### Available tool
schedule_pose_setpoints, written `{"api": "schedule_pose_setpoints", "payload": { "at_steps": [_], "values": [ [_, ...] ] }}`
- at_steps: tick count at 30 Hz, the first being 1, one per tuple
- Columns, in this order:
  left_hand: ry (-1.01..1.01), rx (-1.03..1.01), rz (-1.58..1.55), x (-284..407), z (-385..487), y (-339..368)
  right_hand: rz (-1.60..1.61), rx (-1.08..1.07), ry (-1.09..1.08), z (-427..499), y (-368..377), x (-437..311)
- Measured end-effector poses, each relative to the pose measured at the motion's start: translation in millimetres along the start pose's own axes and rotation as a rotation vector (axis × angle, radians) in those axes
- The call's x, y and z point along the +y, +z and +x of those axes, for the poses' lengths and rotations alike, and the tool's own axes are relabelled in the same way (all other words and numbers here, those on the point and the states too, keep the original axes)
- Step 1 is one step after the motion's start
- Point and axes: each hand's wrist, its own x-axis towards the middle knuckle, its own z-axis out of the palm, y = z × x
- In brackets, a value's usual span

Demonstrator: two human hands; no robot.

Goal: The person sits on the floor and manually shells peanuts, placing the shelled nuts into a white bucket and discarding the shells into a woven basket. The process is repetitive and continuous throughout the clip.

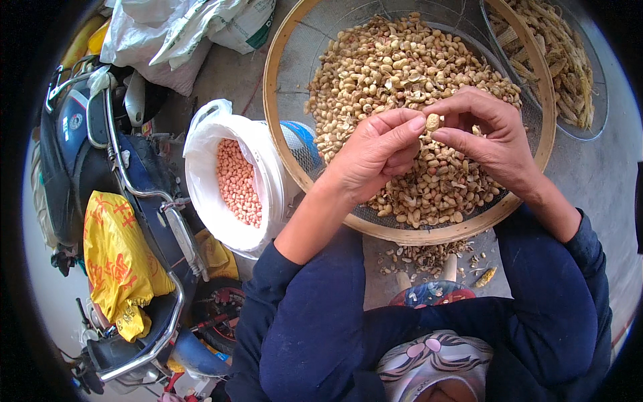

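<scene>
Between my two hands is one unshelled peanut (432, 122), pale tan and upright. My right hand (485, 135) has it pinched between thumb and forefinger. The thumb and forefinger of my left hand (384, 148) meet right beside it; whether they touch it I cannot tell. Another bit of shell shows by my right palm. Below both hands lies a heap of peanuts (382, 70), mixed with broken shells, in a round wood-rimmed wire-mesh sieve (270, 90). To the left stands a white bucket (274, 166) with a plastic liner, holding shelled pink peanut kernels (236, 181).
Dried corn cobs (562, 65) fill a wire-rimmed basket at the upper right. A motorcycle (135, 166) carrying a yellow plastic bag (118, 261) stands at the left. White woven sacks (166, 30) lie at the back. Shell scraps (427, 256) litter the floor beneath the sieve, near a small stool (432, 294).
</scene>
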Motion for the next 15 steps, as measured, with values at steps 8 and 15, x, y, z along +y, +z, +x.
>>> {"api": "schedule_pose_setpoints", "payload": {
  "at_steps": [8,15],
  "values": [
    [0.054,0.059,0.028,-1,0,4,-0.231,-0.026,-0.067,7,0,-51],
    [0.079,0.068,0.003,1,-2,1,-0.156,-0.551,-0.439,-28,-23,-116]
  ]
}}
